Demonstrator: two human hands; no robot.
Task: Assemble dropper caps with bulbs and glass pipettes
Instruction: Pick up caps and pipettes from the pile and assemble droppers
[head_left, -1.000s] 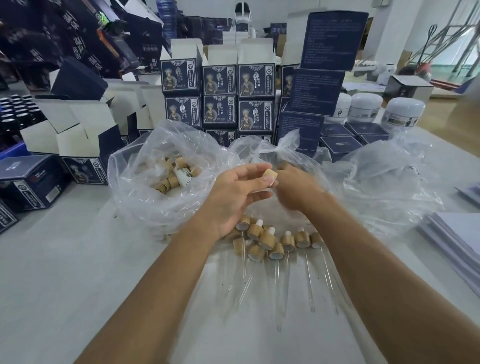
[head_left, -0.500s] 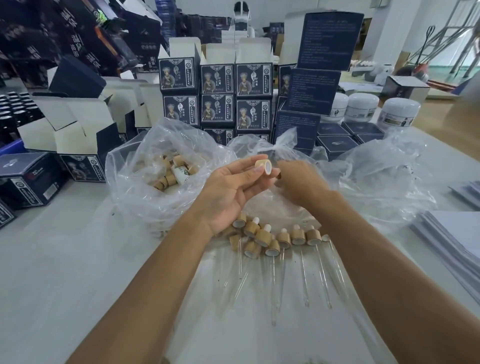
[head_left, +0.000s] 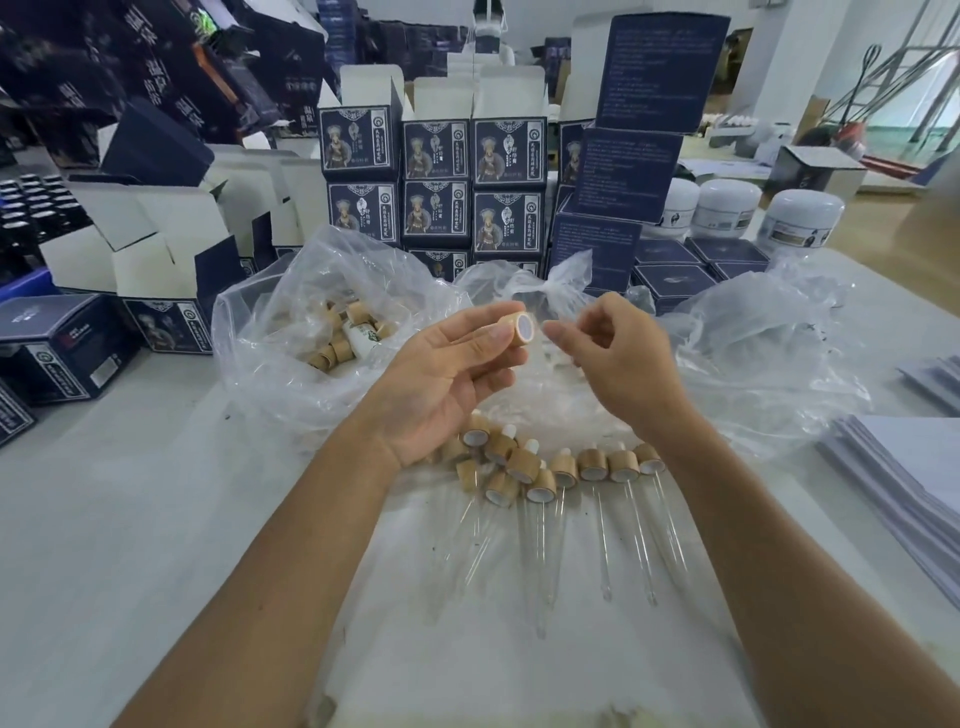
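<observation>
Now the left hand (head_left: 441, 374) pinches a round wooden cap (head_left: 517, 328) sideways, raised higher than before; the right hand's (head_left: 613, 358) fingers curl beside it, contents unclear, above clear glass droppers (head_left: 566, 499).

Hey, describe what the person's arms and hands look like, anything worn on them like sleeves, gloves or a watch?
Both forearms are bare for as far as the head view shows them, with no sleeves in sight. The left hand and right hand wear no gloves. No watch, bracelet or ring shows on either wrist or on the fingers in view.
</observation>
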